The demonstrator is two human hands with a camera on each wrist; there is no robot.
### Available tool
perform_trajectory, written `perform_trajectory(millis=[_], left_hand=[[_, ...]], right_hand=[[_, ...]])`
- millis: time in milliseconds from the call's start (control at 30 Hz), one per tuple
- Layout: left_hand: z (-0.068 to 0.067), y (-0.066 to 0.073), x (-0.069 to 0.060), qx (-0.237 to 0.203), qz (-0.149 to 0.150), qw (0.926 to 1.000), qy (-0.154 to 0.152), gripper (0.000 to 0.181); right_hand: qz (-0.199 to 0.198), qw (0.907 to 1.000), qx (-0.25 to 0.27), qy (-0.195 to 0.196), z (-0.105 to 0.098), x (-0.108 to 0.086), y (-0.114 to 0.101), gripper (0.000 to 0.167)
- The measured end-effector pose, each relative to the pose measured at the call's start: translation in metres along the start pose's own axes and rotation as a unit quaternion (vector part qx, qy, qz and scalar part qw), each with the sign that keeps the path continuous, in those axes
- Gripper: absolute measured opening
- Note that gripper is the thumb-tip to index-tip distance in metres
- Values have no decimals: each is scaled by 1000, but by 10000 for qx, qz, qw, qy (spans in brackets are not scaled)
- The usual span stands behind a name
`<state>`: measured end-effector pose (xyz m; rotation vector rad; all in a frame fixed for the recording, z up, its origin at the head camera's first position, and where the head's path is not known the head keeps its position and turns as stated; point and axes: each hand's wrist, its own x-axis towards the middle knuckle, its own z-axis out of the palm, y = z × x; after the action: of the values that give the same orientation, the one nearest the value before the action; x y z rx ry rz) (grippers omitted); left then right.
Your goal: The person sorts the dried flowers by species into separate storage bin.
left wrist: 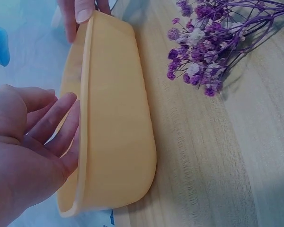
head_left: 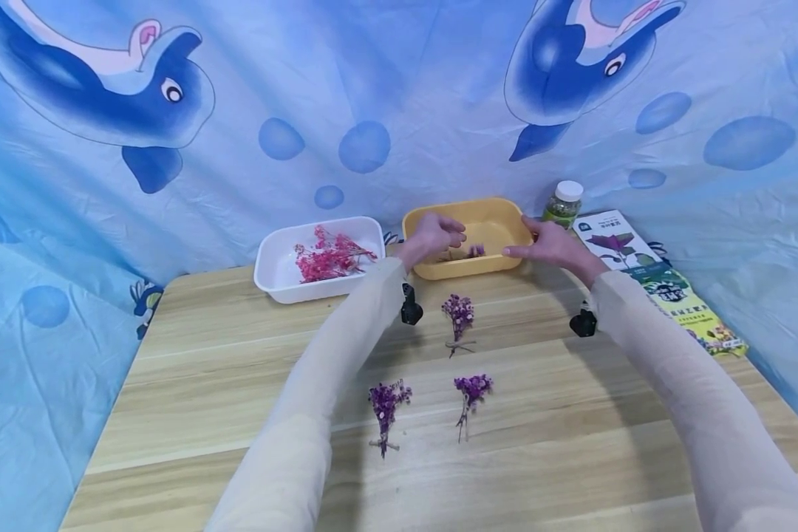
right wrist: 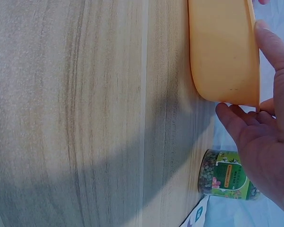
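Observation:
A yellow plastic basin (head_left: 432, 269) stands at the back of the table, with a few purple dried flowers (head_left: 476, 251) inside it. My left hand (head_left: 434, 235) hovers over its left part, fingers loosely bent; nothing shows between them. At the right end my right hand (head_left: 550, 242) grips the rim, thumb at the front edge and fingers around the outer end, as the right wrist view shows. In front of the basin lie three small bunches: one purple bunch (head_left: 459, 314) nearest it, another purple bunch (head_left: 386, 403) at left and a third purple bunch (head_left: 472, 388) at right.
Left of the basin is a white basin (head_left: 275, 284) holding pink dried flowers (head_left: 329, 255). A white-capped jar (head_left: 564, 203) stands behind the right hand. Right of it lie a white packet (head_left: 615, 240) and a green-yellow packet (head_left: 688, 307). A blue curtain (head_left: 425, 155) hangs behind the table.

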<state>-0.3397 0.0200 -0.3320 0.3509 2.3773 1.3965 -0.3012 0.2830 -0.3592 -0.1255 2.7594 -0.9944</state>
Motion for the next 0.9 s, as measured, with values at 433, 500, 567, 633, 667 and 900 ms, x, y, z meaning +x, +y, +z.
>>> perform_trajectory(millis=[433,500,567,633,667,900], left_hand=[[-5,4,-26,-61,396,9981,478,32],[-3,7,-42,203,659,9950,728,30],[0,7,-61,437,941,9913,805,30],[4,3,-80,519,1143,9897,693,32],[6,0,-90,506,1177,9900,588,34],[38,-40,-131,279,584,9978,131,61]], right_hand=[[-58,9999,-58,-77,-1,5,-6,119],[-96,9999,-36,-77,-3,5,-8,120],[-133,9999,-19,-76,-5,5,-10,120],[-97,9999,-2,-79,-8,4,-12,117],[-91,9999,-22,-70,-8,3,-12,117],[-86,9999,1,-107,-2,-2,-3,117]])
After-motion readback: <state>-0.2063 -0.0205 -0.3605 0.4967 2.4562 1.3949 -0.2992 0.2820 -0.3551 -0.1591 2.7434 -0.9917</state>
